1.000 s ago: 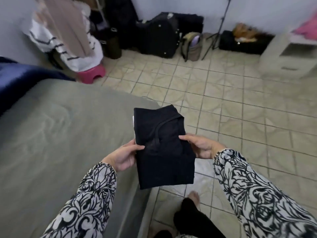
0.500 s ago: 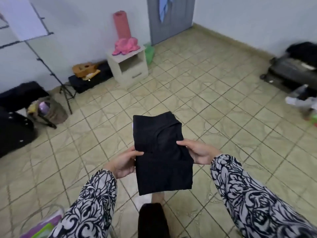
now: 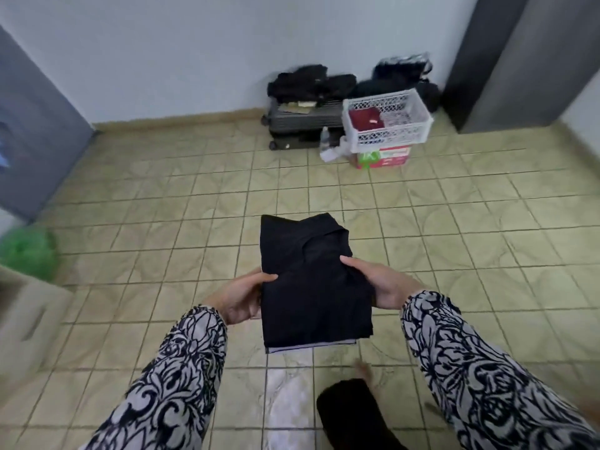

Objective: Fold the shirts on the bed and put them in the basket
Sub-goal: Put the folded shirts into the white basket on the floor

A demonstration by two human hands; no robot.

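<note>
Wide tiled floor (image 3: 194, 196) underfoot, bare across the middle of the room, with a pale wall (image 3: 194, 43) beyond. Against that wall, a dark suitcase (image 3: 302, 125) heaped with black bags, and touching its right end a white lattice basket (image 3: 388, 133) perched on a pink and green box (image 3: 383, 157); inside the basket, a folded dark red shirt (image 3: 365, 118) on the left, room beside it on the right. Nearer, held flat in the air well short of the basket, a folded black shirt (image 3: 308, 306) with a pale layer showing along its lower edge. Left hand (image 3: 237, 297) gripping the left edge, thumb on top and fingers curled under; right hand (image 3: 380, 284) gripping the right edge the same way, thumb pressed into the cloth. Folding apparently done; carrying step in hand. Next, probably: cross the open tiles, lower the bundle level into the free right half, release without letting the folds slip. Little in the way, save a small bottle (image 3: 324, 139) and crumpled white stuff on the floor just left of the box.
</note>
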